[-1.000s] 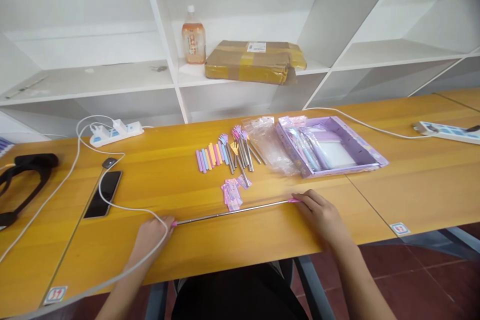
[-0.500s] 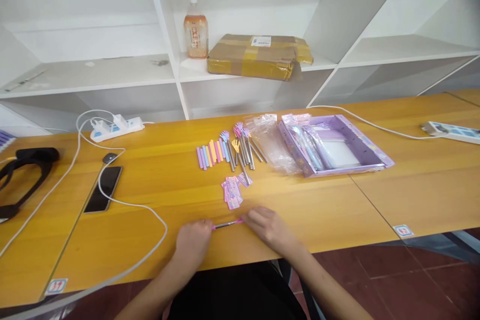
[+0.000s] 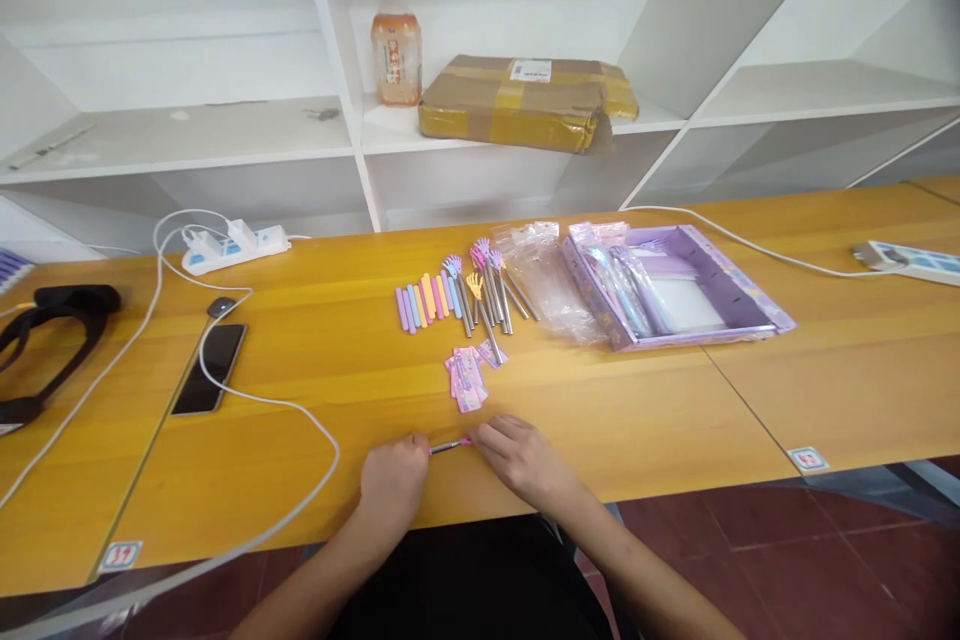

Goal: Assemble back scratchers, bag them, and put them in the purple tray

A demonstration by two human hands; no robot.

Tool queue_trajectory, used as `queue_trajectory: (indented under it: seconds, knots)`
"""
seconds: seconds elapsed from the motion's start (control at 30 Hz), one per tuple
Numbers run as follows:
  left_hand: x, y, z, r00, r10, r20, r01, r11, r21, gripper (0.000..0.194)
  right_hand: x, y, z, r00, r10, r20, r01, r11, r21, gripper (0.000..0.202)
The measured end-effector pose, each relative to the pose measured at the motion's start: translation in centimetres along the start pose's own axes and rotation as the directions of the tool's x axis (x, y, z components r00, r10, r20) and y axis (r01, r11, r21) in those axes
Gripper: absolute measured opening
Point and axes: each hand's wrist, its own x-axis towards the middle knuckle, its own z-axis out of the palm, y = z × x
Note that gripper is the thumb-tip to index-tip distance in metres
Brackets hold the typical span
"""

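Note:
Between my two hands, near the table's front edge, is a thin metal rod (image 3: 448, 446) with pink ends. My left hand (image 3: 397, 476) is closed round its left end, and my right hand (image 3: 517, 452) pinches the pink right end. Just beyond lie small pink cards (image 3: 466, 380). Behind them are a row of coloured handle tubes (image 3: 427, 302) and several metal rods (image 3: 493, 305) with small hand-shaped tops in pink, blue, purple and yellow. Most of the held rod's ends is hidden by my fingers.
Clear plastic bags (image 3: 551, 285) lie beside a purple tray (image 3: 731, 272) holding wrapped pieces. A white cable (image 3: 300, 410) crosses the left side near a phone (image 3: 210, 370) and power strip (image 3: 259, 245). A taped carton (image 3: 517, 110) and bottle (image 3: 397, 60) stand on the shelf.
My hands have come slightly closer together, and less of the rod shows between them. The view has shifted a little.

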Motion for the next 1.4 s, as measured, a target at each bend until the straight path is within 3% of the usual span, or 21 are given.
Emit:
queue_trajectory:
  seconds: [0.13,0.3,0.5,0.63,0.77,0.93,1.03,1.1,1.2,1.4]
  knots:
    - [0.5,-0.7,-0.4,0.999,0.014,-0.052,-0.012,0.999,0.037,0.037,0.1,0.0,-0.3,1.0,-0.01,0.009,0.011,0.998,-0.059,0.027]
    - [0.7,-1.4,-1.0,0.996,0.021,-0.083,-0.017,0.999,0.051,0.041,0.9,-0.2,-0.7,0.987,0.149,-0.059,-0.157,0.977,-0.145,0.017]
    - [0.1,-1.5,-1.9,0.994,0.002,-0.11,0.006,0.998,0.068,0.039,1.6,-0.1,-0.6,0.99,0.099,-0.098,-0.11,0.988,-0.107,0.019]
    - [0.0,-2.6,-3.0,0.99,-0.026,-0.135,0.038,0.996,0.084,0.039,1.0,1.6,-1.4,0.986,0.102,-0.132,-0.119,0.986,-0.121,0.02]
    - [0.1,-6.0,-3.9,0.975,-0.072,-0.211,0.093,0.992,0.091,0.036,-1.6,5.1,-3.2,0.967,0.142,-0.211,-0.181,0.967,-0.178,0.021]
    - [-0.8,-12.9,-3.6,0.924,-0.073,-0.376,0.13,0.983,0.128,0.036,-7.7,9.9,-6.4,0.961,0.154,-0.23,-0.203,0.957,-0.206,0.038]
    - [-1.8,-17.0,-2.8,0.904,-0.146,-0.403,0.224,0.962,0.155,0.036,-12.0,13.1,-8.2,0.918,0.226,-0.325,-0.32,0.907,-0.272,0.038]
    - [-2.3,-19.0,-2.2,0.915,-0.146,-0.376,0.214,0.966,0.144,0.035,-14.3,14.7,-9.0,0.898,0.252,-0.36,-0.372,0.872,-0.318,0.033]
    - [-2.5,-20.4,-1.3,0.943,-0.103,-0.316,0.16,0.974,0.161,0.033,-16.0,15.9,-9.2,0.907,0.264,-0.327,-0.369,0.873,-0.319,0.029]
    - [-1.8,-20.5,-0.4,0.967,-0.088,-0.241,0.139,0.969,0.204,0.035,-15.5,15.0,-8.1,0.885,0.344,-0.314,-0.426,0.871,-0.245,0.021]
